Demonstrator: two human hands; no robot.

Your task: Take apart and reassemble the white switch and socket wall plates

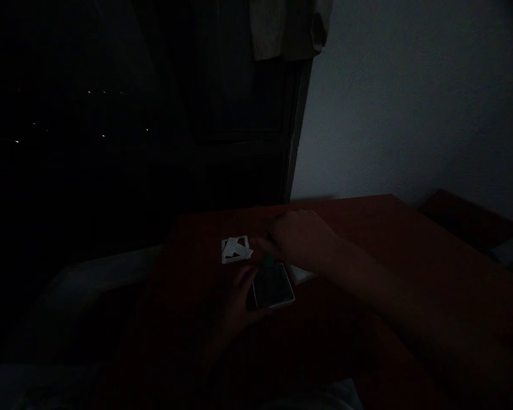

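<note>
The picture is very dark. A small open box [273, 287] with a white rim and a dark inside lies on the reddish-brown table. My left hand [241, 299] grips its left side, thumb at the near edge and fingers at the far corner. Just above the box my right hand [297, 236] is bent downward with its fingers curled; what they hold, if anything, is lost in the dark. Below those fingers a small green piece [267, 261] shows at the box's far edge. A flat white object [301, 274] lies partly hidden under my right wrist.
Left of my right hand, a white square frame [224, 253] carries loose white paper pieces [238, 248]. The table [367, 219] meets a pale wall [402, 114]. A dark door or window frame [297, 125] stands behind, with cloth [277, 31] hanging above.
</note>
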